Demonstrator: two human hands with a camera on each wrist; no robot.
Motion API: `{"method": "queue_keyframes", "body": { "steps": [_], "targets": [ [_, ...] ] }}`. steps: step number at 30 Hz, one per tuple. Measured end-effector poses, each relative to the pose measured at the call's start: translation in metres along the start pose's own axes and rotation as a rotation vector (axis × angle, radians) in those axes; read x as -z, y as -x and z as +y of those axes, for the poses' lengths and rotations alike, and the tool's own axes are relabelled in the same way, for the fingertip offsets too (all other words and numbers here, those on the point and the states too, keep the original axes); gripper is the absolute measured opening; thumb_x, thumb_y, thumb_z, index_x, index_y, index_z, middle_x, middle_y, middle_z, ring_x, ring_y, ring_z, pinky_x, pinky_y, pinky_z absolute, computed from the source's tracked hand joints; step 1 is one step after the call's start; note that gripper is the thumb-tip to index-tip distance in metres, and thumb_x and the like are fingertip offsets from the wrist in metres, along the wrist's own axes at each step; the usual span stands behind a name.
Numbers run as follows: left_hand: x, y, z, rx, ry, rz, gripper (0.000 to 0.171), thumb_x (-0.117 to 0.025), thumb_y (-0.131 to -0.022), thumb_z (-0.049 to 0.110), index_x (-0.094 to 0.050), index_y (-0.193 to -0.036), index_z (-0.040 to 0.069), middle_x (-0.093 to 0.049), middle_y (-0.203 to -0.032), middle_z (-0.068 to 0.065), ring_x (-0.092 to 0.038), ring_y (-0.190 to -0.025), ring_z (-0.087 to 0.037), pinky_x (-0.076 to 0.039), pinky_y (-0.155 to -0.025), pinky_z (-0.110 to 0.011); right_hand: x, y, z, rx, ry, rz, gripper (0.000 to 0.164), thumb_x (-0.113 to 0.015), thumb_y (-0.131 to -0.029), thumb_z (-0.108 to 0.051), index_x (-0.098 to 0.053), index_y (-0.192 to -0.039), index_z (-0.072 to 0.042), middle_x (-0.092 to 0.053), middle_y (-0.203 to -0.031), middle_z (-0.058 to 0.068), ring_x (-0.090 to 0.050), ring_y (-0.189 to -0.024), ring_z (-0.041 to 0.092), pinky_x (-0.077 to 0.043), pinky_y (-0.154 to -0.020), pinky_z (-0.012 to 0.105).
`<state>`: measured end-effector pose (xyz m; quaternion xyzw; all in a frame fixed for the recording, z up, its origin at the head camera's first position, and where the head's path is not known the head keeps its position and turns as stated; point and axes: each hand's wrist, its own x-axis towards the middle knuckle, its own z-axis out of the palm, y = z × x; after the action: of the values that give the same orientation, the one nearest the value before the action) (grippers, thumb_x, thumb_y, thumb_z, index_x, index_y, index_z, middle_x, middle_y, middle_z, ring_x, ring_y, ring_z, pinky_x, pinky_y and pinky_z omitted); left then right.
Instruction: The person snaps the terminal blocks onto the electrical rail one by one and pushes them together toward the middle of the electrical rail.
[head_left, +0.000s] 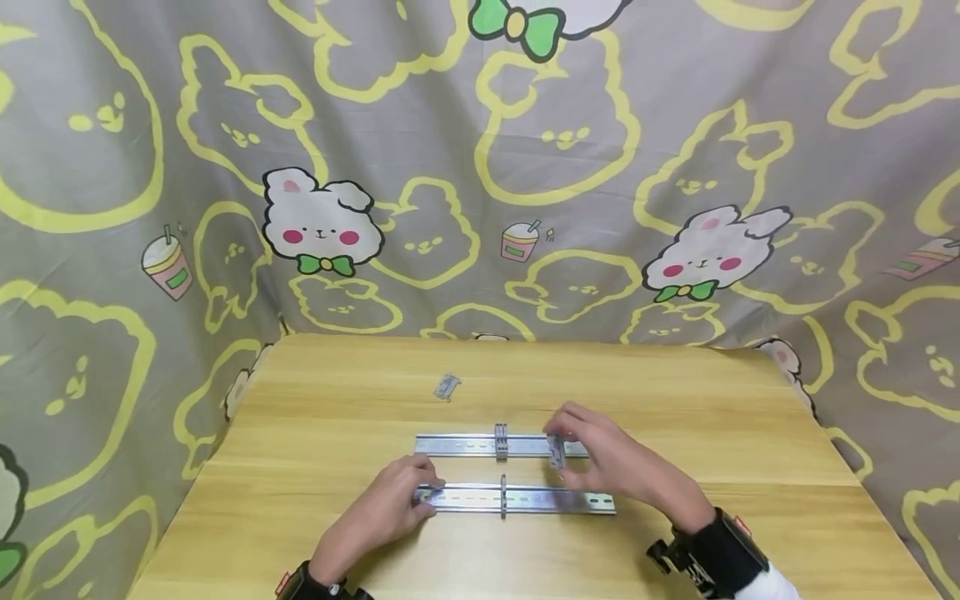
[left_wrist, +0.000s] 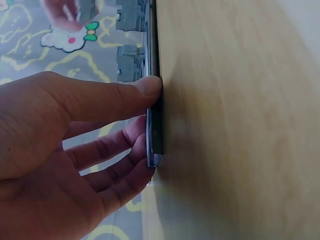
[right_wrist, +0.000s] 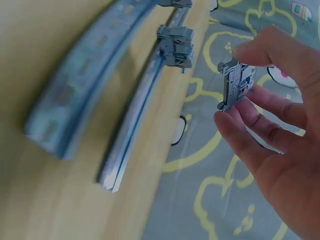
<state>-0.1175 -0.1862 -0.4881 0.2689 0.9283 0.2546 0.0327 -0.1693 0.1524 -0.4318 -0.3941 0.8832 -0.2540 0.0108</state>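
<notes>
My left hand (head_left: 390, 500) grips the left end of the near slotted metal DIN rail (head_left: 558, 500), its thumb on the near edge and fingers at the far edge. A thin grey terminal block (head_left: 503, 497) stands upright near that rail's middle. Between thumb and fingertips, my right hand (head_left: 611, 454) pinches another grey terminal block (right_wrist: 234, 82), raised above the rails in the right wrist view. In the head view this block overlaps the right part of the far DIN rail (head_left: 457, 445). A cluster of grey terminal blocks (right_wrist: 177, 47) sits on the far rail.
One loose grey terminal block (head_left: 447, 387) lies behind the rails on the wooden table (head_left: 675, 383). A patterned grey curtain (head_left: 450, 217) hangs along the table's back edge and sides. Both wrists wear black camera straps (head_left: 723, 554).
</notes>
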Motion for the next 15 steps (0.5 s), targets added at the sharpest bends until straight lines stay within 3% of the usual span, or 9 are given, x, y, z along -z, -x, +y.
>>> {"method": "queue_keyframes", "body": {
  "steps": [9,15],
  "targets": [
    [-0.004,0.000,0.000,-0.005,0.015,-0.006,0.029,-0.080,-0.076,0.010,-0.076,-0.103,0.003,-0.063,-0.095,0.000,-0.059,-0.082,-0.014,-0.058,-0.073,-0.030,-0.014,0.046,0.015,-0.026,-0.167,0.054,0.048,-0.077,-0.064,-0.001,-0.057,-0.108,-0.007,-0.059,-0.105,0.007,-0.063,-0.097,0.020,-0.059,-0.082,0.033],
    [-0.002,0.002,0.000,0.003,0.010,-0.007,0.029,-0.080,-0.076,0.009,-0.076,-0.103,0.002,-0.063,-0.095,-0.001,-0.060,-0.082,-0.015,-0.059,-0.072,-0.029,-0.017,0.065,0.025,-0.045,-0.143,0.118,0.052,-0.079,-0.058,0.001,-0.057,-0.106,-0.005,-0.061,-0.104,0.005,-0.062,-0.096,0.018,-0.060,-0.081,0.035]
  ]
}}
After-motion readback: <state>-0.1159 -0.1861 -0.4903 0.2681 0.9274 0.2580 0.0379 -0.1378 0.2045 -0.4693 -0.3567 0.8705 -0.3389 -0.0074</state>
